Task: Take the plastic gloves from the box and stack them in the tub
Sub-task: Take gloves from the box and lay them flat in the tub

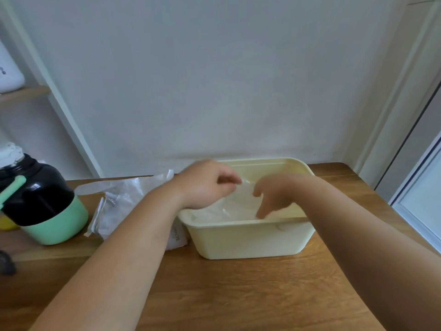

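A cream tub (250, 242) sat on a wooden table (238, 295), its long side running left to right. Inside, a clear plastic glove (241, 199) seemingly draped from far to near. The left hand (205, 185) pinched its far edge. The right hand (274, 194), fingers loosely spread, reached down beside it. A crumpled glove package (128, 199) lay against the tub's left wall, with open tabletop in front.

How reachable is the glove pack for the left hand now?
Likely yes: the pack lies right beside the left forearm, nothing between. But the left hand pinches a glove over the tub, so it must let go first.
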